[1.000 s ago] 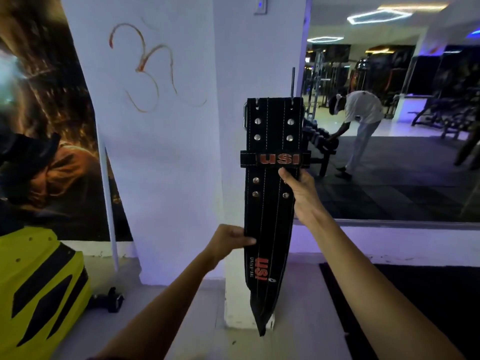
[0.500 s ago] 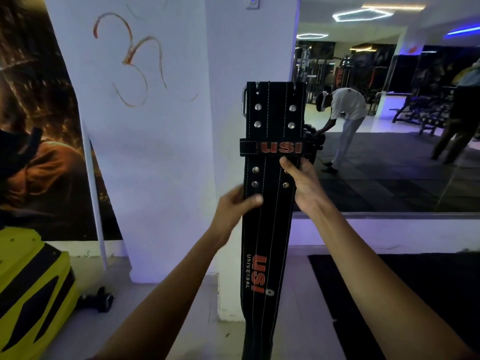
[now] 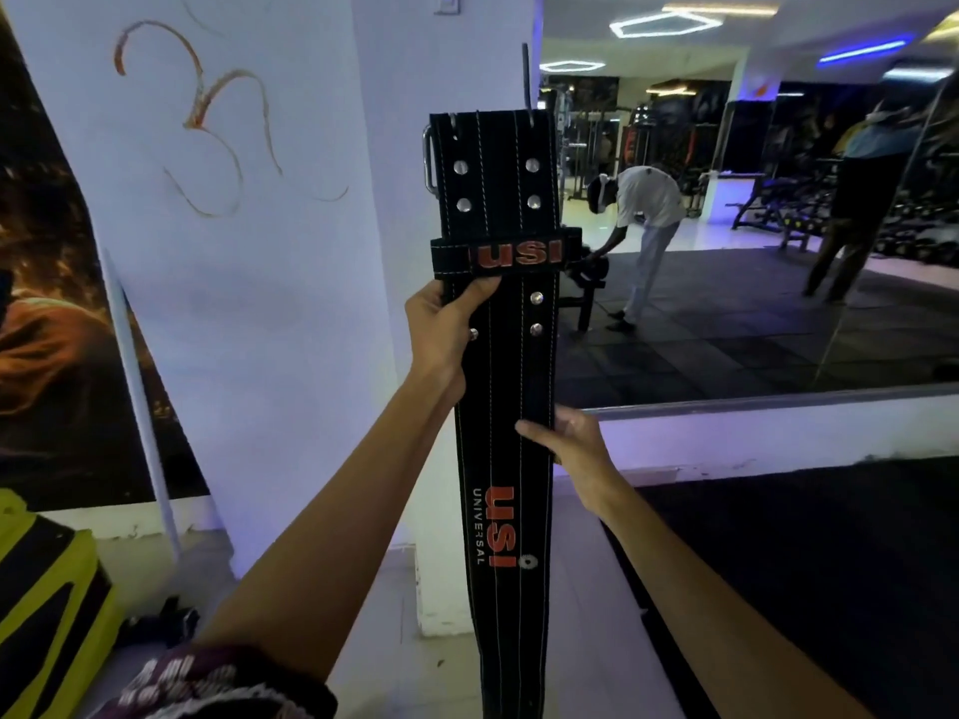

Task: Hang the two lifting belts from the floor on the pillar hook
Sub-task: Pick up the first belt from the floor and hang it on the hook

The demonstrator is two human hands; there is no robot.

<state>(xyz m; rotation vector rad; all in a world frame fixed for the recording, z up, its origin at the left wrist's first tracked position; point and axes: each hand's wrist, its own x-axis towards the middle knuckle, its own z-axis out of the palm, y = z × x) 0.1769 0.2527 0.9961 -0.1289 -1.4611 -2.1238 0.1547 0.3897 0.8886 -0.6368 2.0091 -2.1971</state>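
Note:
A black lifting belt (image 3: 506, 365) with red "USI" lettering hangs straight down against the white pillar (image 3: 290, 251). Its top edge sits just below a thin dark hook rod (image 3: 525, 77); the contact itself is hidden. My left hand (image 3: 441, 332) grips the belt's left edge just under the USI loop, thumb across the front. My right hand (image 3: 568, 446) holds the right edge lower down, fingers on the front. Whether a second belt lies behind this one I cannot tell.
A big wall mirror (image 3: 752, 225) to the right reflects a bent-over person in white (image 3: 643, 220) and gym racks. A yellow and black machine cover (image 3: 46, 604) stands at bottom left, a white pole (image 3: 140, 386) leans on the wall, and a black mat (image 3: 804, 578) covers the floor right.
My left hand climbed from mid-belt to just under the USI loop. My right hand dropped from below the loop to the belt's right edge lower down. The view came closer.

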